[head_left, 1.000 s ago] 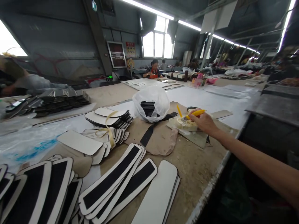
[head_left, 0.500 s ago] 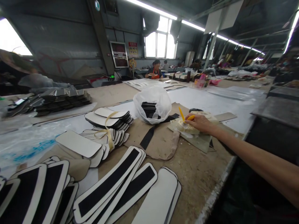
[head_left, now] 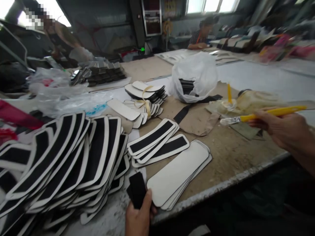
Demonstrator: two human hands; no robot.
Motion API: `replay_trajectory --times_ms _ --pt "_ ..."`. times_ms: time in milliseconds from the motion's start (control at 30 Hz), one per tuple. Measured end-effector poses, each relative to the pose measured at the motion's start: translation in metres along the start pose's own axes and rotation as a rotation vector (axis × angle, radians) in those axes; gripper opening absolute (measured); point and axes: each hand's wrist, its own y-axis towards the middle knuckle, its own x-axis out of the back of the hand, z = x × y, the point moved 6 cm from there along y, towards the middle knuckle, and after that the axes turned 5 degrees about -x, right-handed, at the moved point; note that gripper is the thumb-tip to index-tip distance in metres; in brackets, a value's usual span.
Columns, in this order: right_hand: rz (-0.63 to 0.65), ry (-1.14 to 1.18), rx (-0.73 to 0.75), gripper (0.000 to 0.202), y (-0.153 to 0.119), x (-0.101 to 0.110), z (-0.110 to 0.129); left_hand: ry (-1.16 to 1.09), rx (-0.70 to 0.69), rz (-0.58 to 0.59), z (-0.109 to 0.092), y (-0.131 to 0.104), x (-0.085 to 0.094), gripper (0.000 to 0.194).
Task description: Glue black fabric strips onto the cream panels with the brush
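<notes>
My right hand [head_left: 283, 129] is closed around the yellow handle of a flat brush [head_left: 248, 118]. The bristles are coated white and point left, above the brown work surface. Near the front edge, my left hand [head_left: 139, 214] grips a few black strips [head_left: 137, 188] between thumb and fingers. Its thumb is at the lower left end of a small fanned stack of white, round-cornered panels [head_left: 179, 170]. Behind the brush, a second yellow handle [head_left: 229, 93] stands upright in a container crusted with a pale, glue-like substance [head_left: 230, 106].
White-edged panels with black centres [head_left: 98, 154] pile up on the left, with more [head_left: 152, 137] in the middle. Farther back are a bundle of white pieces [head_left: 145, 90] and a plastic bag [head_left: 197, 72] holding black pieces. Two people work across the table [head_left: 226, 160].
My right hand has lifted the brush from the container and brought it nearer. My left hand has come into view holding black strips. The view has turned left and down.
</notes>
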Motion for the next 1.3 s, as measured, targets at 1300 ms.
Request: replay_trajectory --times_ms 1300 --pt "0.397 -0.27 0.324 0.019 -0.179 -0.108 0.025 -0.039 -0.04 0.21 0.014 0.008 0.003 0.038"
